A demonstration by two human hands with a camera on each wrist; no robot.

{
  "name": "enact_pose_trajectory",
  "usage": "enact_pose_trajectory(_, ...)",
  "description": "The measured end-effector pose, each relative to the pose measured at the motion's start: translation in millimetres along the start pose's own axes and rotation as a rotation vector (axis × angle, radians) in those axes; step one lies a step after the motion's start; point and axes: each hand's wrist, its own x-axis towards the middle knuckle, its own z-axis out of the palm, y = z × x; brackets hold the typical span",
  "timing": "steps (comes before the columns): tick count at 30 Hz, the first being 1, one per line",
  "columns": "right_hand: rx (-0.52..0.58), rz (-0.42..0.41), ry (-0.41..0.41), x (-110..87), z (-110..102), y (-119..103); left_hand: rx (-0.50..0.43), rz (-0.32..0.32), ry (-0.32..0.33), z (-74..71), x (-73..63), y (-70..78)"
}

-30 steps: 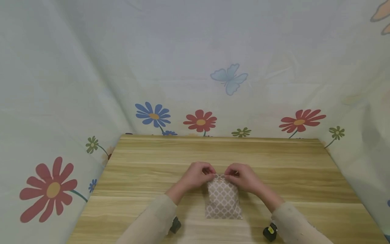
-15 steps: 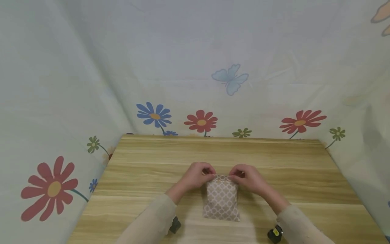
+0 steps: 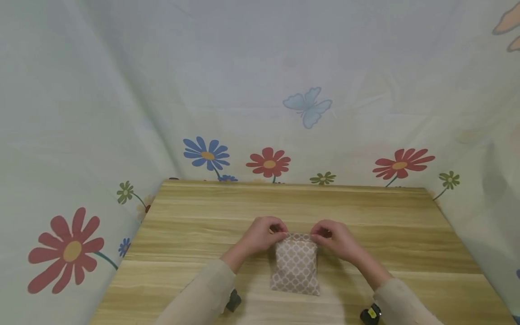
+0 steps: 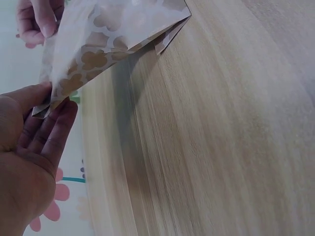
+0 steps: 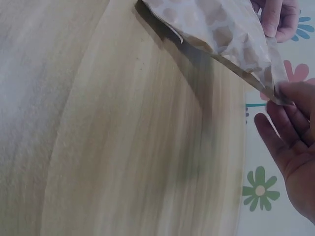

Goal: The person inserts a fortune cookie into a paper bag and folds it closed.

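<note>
A small paper bag [image 3: 295, 266] with a beige and white lattice pattern is held at its far edge by both hands, near the middle of the table. My left hand [image 3: 263, 234] pinches the left far corner between thumb and fingers. At the right far corner, my right hand [image 3: 335, 239] does the same. The strip along that far edge looks folded over. In the left wrist view, the bag [image 4: 108, 34] slants up off the tabletop towards the pinched corner. The right wrist view shows the bag's side fold [image 5: 236, 69] and the thumb pressing the corner.
The wood-grain table [image 3: 203, 203] reaches back to a pale curtain [image 3: 243, 67] printed with flowers and a butterfly. Dark wrist devices show below each forearm, one at the left [image 3: 233, 301] and one at the right [image 3: 370, 313].
My right hand has slid right along the bag's far edge to its corner. The bag's near end has shifted slightly left. My left hand has stayed in place.
</note>
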Motion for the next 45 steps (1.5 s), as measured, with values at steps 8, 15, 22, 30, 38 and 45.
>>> enact_pose_trajectory(8,-0.003,0.015,0.037,-6.2,-1,4,-0.001,0.013,0.005,-1.0,-2.7,-3.8)
enact_pose_trajectory(15,0.004,0.016,0.032,-8.6,2,10,-0.011,-0.014,0.003,-3.3,-5.0,-6.3)
enact_pose_trajectory(22,-0.001,0.028,0.055,-8.7,4,7,0.017,-0.019,-0.015,-1.6,-2.1,-1.8)
enact_pose_trajectory(30,0.017,0.03,0.048,-5.5,8,1,0.068,0.003,-0.089,6.3,12.3,16.6)
enact_pose_trajectory(38,0.018,0.018,0.055,-4.6,11,1,0.102,0.025,-0.084,6.6,11.7,16.5)
enact_pose_trajectory(45,0.011,0.018,0.062,-4.5,10,1,0.109,0.027,-0.078,0.0,7.0,6.4)
